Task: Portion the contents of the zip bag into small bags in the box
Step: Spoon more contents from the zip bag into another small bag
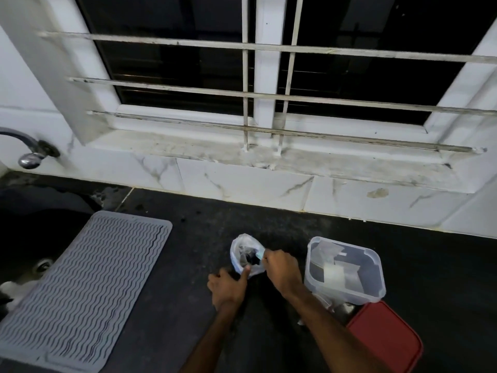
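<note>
A clear zip bag [243, 249] stands open on the dark counter, with dark contents visible inside. My left hand [228, 288] grips its near edge, thumb pressed on the rim. My right hand [282, 269] pinches the bag's right edge, where a small pale piece shows at the fingertips. Just to the right stands a clear plastic box [373, 286] holding several small clear bags [334, 273].
A red lid [387, 337] lies at the box's near right corner. A grey ribbed drying mat [88, 286] lies to the left, beside a dark sink [32, 254] with a tap [29, 154]. A tiled wall and barred window rise behind the counter.
</note>
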### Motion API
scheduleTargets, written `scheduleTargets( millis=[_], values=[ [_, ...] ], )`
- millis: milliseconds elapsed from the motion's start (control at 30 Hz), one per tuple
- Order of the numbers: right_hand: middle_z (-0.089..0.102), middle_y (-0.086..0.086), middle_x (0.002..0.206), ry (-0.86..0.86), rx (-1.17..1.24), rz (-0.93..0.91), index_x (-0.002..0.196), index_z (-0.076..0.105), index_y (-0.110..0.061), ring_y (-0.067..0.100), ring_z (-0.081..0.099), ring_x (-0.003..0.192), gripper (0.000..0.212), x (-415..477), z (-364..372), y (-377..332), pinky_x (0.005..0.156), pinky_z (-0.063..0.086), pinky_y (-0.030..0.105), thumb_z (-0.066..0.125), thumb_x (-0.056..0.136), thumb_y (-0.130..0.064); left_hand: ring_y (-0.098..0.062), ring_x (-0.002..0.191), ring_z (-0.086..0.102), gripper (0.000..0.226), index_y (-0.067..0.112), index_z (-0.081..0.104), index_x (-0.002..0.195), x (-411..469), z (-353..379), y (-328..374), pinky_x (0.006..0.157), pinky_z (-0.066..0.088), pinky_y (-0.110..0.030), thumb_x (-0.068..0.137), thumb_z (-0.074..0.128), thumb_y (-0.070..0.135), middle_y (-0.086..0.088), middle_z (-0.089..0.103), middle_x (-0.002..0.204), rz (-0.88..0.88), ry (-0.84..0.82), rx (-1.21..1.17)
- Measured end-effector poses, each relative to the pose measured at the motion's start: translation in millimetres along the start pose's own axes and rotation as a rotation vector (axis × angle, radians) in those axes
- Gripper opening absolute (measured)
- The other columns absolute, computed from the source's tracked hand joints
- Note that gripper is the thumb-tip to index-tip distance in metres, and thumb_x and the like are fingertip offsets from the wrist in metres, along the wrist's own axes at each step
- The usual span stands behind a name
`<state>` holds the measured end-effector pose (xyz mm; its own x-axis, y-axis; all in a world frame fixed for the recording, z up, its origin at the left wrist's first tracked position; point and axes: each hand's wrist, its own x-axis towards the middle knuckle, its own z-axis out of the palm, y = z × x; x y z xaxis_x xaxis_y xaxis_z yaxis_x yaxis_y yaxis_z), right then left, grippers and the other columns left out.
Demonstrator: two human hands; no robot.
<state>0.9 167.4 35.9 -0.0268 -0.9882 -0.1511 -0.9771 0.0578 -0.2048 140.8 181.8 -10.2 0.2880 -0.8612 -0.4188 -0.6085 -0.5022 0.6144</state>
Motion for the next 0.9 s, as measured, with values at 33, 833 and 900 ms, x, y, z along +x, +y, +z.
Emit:
scheduleTargets(
  millis=[33, 833, 900],
  values=[
    [0.067, 0.008, 0.114, -0.032, -0.058, -0.026, 0.12, 0.057, -0.015, 0.025, 0.066, 0.102, 0.025, 1.9, 3.0, 0.4, 0.083, 0.052, 0.035, 0.05, 0.098, -0.021, -0.032, 0.126, 0.04, 0.067, 0.014, 0.056, 0.119, 5.0, 2.9, 0.0, 0.101, 0.04, -0.041, 0.079, 0.06, 0.068, -0.014, 0.041, 0.129, 0.005, -0.03, -0.005],
    [0.068, 0.003, 0.059, -0.036, 0.764, 0.572, 0.064, 0.07, -0.012, 0.012, 0.063, 0.048, 0.025, 18.2, 27.6, 11.3, 0.05, 0.056, 0.028, 0.062, 0.087, -0.016, -0.02, 0.091, 0.069, 0.02, 0.02, 0.059, 0.105, 39.1, 17.7, 10.1, 0.082, 0.058, -0.046, 0.088, 0.067, 0.013, -0.004, 0.069, 0.1, 0.234, -0.208, -0.43],
    [0.07, 0.003, 0.066, -0.034, 0.701, 0.556, 0.068, 0.07, -0.015, 0.017, 0.068, 0.059, 0.019, 18.7, 26.7, 4.9, 0.058, 0.059, 0.033, 0.063, 0.083, -0.023, -0.013, 0.092, 0.068, 0.024, 0.019, 0.063, 0.111, 33.5, 13.1, 14.3, 0.082, 0.058, -0.036, 0.088, 0.065, 0.01, 0.001, 0.07, 0.101, 0.325, -0.243, -0.373]
  ],
)
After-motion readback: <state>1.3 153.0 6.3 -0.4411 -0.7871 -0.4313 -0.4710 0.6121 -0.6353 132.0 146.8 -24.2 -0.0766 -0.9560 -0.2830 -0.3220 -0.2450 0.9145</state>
